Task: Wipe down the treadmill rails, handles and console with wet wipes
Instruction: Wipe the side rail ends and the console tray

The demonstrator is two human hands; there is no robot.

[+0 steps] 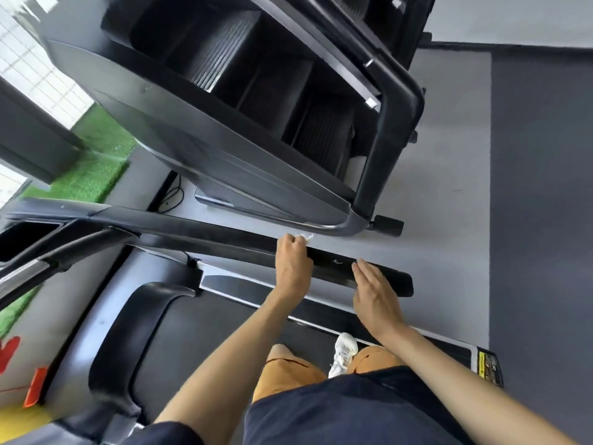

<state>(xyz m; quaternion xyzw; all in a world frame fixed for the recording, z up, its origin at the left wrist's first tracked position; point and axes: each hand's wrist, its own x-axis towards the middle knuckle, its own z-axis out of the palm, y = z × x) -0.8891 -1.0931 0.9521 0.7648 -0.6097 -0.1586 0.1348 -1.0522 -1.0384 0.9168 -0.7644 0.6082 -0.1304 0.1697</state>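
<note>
two-tone grey floor (pixel 449 155) spreads matte behind one long black handrail (pixel 224 239), a flattish bar with a rounded end, running from 9 toward 4 o'clock. one crumpled white wet wipe (pixel 303 236) peeks out at 12 o'clock of the left hand (pixel 293 264), whose curled fingers clamp it to the rail. the right hand (pixel 375 297), at 4 o'clock of the left, lies flat, fingers straight, on the rail. one stair machine (pixel 218 53) with ribbed black steps stands at 12 o'clock.
</note>
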